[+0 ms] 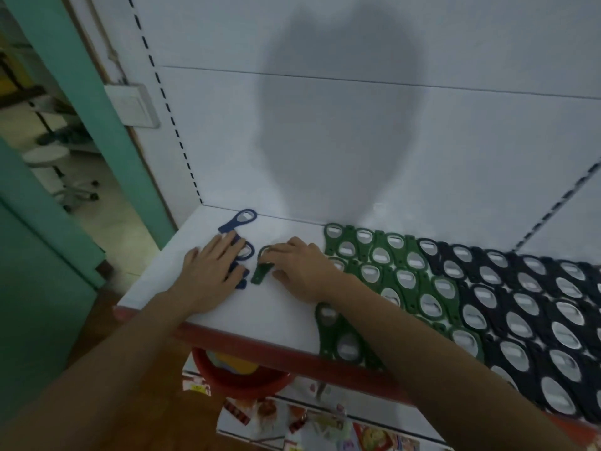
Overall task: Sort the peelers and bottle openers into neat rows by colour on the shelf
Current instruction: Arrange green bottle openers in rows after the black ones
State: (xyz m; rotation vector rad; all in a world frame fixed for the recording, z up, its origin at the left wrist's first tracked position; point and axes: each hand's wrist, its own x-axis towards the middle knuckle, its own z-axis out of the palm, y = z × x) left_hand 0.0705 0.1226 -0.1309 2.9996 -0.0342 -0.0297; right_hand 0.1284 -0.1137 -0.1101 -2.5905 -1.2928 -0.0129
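Dim, soft-focus view with wide-angle bending at the edges; a large head-shaped shadow [338,125] darkens the back panel [487,141].

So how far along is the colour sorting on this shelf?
Done: the green plastic bottle openers and the dark plastic bottle openers lie in rows on the white shelf. In hand: the left hand rests flat on a few blue plastic bottle openers; the right hand curls over one stray green opener. Left: lining up the blues and placing that stray.

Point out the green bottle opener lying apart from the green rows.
The lone green opener under the right hand, between the blue openers and the green rows.
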